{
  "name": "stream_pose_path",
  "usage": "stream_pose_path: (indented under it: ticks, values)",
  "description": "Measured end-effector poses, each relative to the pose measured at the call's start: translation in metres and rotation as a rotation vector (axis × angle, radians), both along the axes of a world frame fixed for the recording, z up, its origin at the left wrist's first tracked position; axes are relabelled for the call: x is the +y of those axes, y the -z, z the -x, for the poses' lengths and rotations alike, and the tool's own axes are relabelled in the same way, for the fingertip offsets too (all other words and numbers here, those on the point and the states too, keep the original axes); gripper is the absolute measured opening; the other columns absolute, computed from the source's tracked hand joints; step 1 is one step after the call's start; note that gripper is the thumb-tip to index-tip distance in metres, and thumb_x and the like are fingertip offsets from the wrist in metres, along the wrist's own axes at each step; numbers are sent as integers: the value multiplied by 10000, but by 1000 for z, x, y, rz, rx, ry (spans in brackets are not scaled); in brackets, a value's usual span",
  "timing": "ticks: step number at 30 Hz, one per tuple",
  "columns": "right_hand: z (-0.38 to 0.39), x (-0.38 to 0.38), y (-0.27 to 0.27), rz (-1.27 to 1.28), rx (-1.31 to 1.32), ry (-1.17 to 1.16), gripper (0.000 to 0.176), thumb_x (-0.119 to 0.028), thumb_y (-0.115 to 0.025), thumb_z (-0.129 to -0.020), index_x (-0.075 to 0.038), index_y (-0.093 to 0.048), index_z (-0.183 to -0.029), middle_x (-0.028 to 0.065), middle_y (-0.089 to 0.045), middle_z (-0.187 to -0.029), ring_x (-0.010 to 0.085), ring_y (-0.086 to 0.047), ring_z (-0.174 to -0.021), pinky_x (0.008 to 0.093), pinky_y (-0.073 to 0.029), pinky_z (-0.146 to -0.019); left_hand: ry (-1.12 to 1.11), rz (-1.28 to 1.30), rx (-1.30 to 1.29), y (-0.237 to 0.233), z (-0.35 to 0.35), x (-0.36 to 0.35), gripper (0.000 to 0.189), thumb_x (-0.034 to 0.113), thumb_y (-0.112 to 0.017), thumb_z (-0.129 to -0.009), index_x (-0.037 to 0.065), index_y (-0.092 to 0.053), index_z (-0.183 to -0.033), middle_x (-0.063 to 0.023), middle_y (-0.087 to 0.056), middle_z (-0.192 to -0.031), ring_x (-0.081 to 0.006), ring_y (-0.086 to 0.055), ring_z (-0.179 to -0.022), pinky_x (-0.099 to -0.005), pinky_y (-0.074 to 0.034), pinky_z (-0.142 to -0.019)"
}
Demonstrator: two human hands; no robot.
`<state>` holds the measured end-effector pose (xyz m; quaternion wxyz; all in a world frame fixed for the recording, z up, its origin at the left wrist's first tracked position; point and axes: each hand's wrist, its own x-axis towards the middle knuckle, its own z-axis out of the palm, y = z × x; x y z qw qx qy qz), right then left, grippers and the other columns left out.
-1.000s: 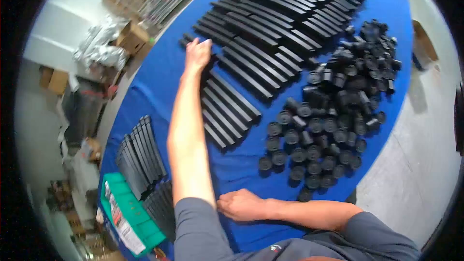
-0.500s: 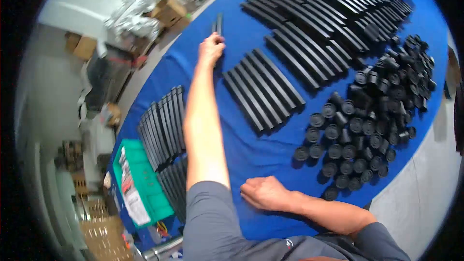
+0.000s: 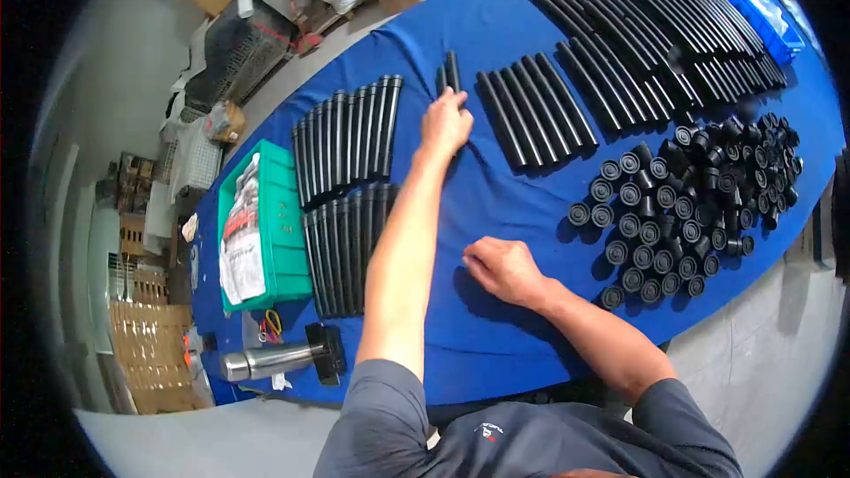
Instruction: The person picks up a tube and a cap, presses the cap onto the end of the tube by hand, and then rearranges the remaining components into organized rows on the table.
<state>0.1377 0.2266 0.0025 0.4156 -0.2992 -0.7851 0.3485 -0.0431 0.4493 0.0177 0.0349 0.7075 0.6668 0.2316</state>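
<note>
Left hand (image 3: 445,122) nearer body, holding tubes (image 3: 449,73), right hand (image 3: 506,267) above tablecloth (image 3: 496,208)

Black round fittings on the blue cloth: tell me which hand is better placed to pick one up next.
Right, I'd judge. The right hand is nearer the black round fittings and seems empty; the left hand is farther away, gripping black tubes.

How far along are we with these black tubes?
The finished-looking tubes beside the green bin have wider far ends, as if capped. The left hand holds a couple of dark tubes. Plain tubes farther right and the heap of loose black caps appear to be left.
</note>
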Motion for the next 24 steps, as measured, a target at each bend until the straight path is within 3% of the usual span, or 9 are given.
stream_pose_path:
  ticks: [3, 4, 8, 10, 11, 15, 19, 20, 24]
  values:
    - [-6, -2, -13, -57, 89, 59, 95, -133, -696, -921, -46, -670, -949, 157, -673, -823, 349, -683, -751, 447, -539, -650, -32, -10, -5, -7, -20, -52, 410, 212, -607, -850, 78, -728, -1217, -267, -589, -1383, -423, -634, -1191, -480, -490, -1062]
    - [-7, -1, -17, -75, 109, 83, 100, -120, -712, -911, -43, -678, -965, 153, -674, -823, 346, -681, -734, 444, -537, -642, 1, -6, 5, -5, -23, -66, 433, 205, -618, -869, 60, -679, -1273, -205, -565, -1418, -430, -639, -1137, -531, -529, -974]
    - [-24, 2, -45, -63, 116, 189, 90, -29, -698, -911, -14, -678, -997, 124, -624, -770, 293, -631, -668, 372, -507, -626, 52, -200, -191, 25, -36, -101, 453, 251, -597, -945, 45, -608, -1349, -237, -552, -1447, -461, -539, -1300, -495, -453, -1092]
    - [-31, 10, -45, -86, 191, 295, 100, -30, -690, -916, -6, -675, -1012, 135, -625, -792, 288, -640, -691, 371, -512, -641, 99, -224, -570, 21, -42, -109, 481, 276, -583, -973, 38, -582, -1391, -244, -464, -1533, -439, -491, -1371, -451, -397, -1148]
    - [-32, 15, -47, -103, 232, 338, 105, -30, -686, -919, -2, -674, -1019, 140, -625, -803, 285, -644, -702, 371, -515, -649, -9, -325, -374, 41, -37, -101, 522, 299, -588, -979, 20, -558, -1419, -285, -416, -1552, -413, -483, -1392, -437, -379, -1162]
    - [-33, 10, -92, 9, 167, 403, 159, -9, -671, -924, 12, -680, -1081, 141, -665, -914, 242, -680, -790, 333, -544, -695, 29, -128, -823, 35, -27, -100, 502, 290, -617, -948, -4, -621, -1354, -297, -566, -1413, -394, -531, -1355, -415, -417, -1141]
    - [-47, 43, -106, -261, -60, 354, 186, 9, -642, -923, -3, -692, -1102, 161, -697, -969, 307, -702, -880, 381, -558, -773, 50, -197, -594, 42, -24, -103, 470, 147, -613, -941, -45, -589, -1369, -229, -626, -1380, -282, -618, -1277, -375, -460, -1092]
    - [-56, 63, -106, -239, -58, 372, 174, -43, -647, -908, -4, -683, -1074, 207, -683, -979, 407, -670, -938, 462, -550, -830, 55, -152, -738, 39, -24, -104, 464, 118, -601, -936, -46, -583, -1369, -222, -628, -1380, -284, -608, -1298, -366, -449, -1109]
    - [-102, 153, -94, -170, -291, 453, 269, -116, -578, -923, 37, -689, -1115, 271, -707, -1032, 436, -678, -1002, 497, -534, -908, 49, -136, -918, 38, -27, -106, 460, 141, -635, -954, -62, -575, -1362, -243, -628, -1366, -303, -598, -1310, -372, -466, -1096]
